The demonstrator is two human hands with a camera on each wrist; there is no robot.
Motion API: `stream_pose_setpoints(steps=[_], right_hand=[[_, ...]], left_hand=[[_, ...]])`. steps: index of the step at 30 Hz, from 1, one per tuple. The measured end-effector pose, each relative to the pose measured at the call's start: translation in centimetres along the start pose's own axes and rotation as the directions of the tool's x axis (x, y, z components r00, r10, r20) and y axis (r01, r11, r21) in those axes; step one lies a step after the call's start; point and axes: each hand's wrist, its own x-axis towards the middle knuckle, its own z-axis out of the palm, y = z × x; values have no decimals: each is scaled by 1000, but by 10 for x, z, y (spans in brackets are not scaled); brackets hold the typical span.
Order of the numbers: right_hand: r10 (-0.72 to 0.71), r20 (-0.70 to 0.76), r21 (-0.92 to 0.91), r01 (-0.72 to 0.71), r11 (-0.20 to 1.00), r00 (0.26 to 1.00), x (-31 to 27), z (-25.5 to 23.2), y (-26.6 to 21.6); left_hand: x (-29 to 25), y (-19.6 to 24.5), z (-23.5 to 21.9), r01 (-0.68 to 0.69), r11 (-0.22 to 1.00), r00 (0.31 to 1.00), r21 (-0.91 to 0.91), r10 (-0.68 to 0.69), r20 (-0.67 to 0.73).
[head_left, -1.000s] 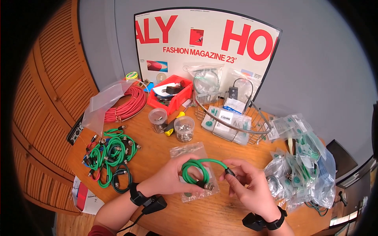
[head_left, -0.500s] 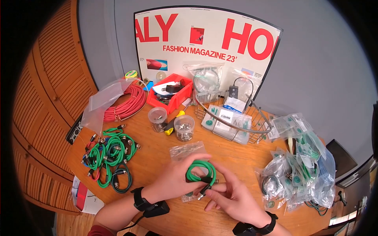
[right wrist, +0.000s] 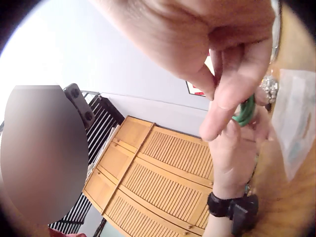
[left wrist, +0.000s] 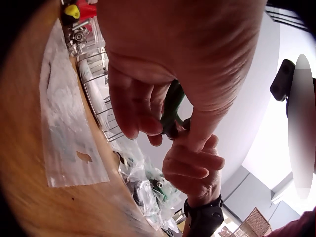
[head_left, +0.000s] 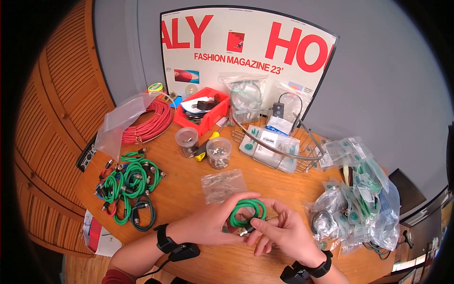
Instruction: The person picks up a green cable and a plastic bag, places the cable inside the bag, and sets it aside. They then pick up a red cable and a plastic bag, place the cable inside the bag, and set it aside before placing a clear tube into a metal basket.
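A coiled green cable (head_left: pixel 247 204) with metal end connectors is held above the table between both hands. My left hand (head_left: pixel 213 221) grips the coil from its left side, fingers behind and thumb below. With thumb and fingers, my right hand (head_left: pixel 281 232) pinches the black connector end at the coil's lower right. In the left wrist view, part of the green cable (left wrist: pixel 173 101) shows between the fingers of the left hand. The right wrist view shows a bit of green loop (right wrist: pixel 245 111) beyond the right fingers. Beneath the hands lies a clear plastic bag (head_left: pixel 222 184).
Several green cables (head_left: pixel 135 177) lie piled at left, by a red cable coil (head_left: pixel 150 124). Behind are two clear jars (head_left: pixel 219 158), a yellow-black screwdriver (head_left: pixel 201 154), a red bin (head_left: pixel 217 113) and a wire basket (head_left: pixel 309 165). Bagged cables (head_left: pixel 364 203) sit at right.
My right hand brought the cable's loose end in to the coil, wrapping it around into a closed loop. Both hands are now close together, slightly further right, with the thumb over the connector.
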Motion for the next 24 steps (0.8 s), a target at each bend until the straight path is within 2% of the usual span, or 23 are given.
stream_pose_setpoints(steps=[5, 7, 14, 18, 19, 24], right_hand=[[32, -3, -93, -32, 995, 999, -3, -5, -4], [43, -19, -116, -45, 992, 999, -5, -5, -6], [32, -75, -313, -54, 948, 997, -6, -6, -8], [27, -48, -299, -40, 953, 998, -6, -6, -8], [10, -40, -265, -20, 964, 999, -5, -6, -6], [-80, -23, -157, 75, 985, 997, -3, 0, -1]], left_hand=[[-2, 3, 0, -71, 994, 997, -87, 72, 13], [-2, 1, 2, -90, 972, 996, -215, 93, 4], [0, -3, 3, -85, 978, 996, -191, 88, 9], [-1, -1, 4, -124, 974, 992, -189, 115, -55], [-1, -1, 4, -159, 973, 986, -168, 146, -86], [-2, -1, 6, -166, 972, 982, -165, 148, -114]])
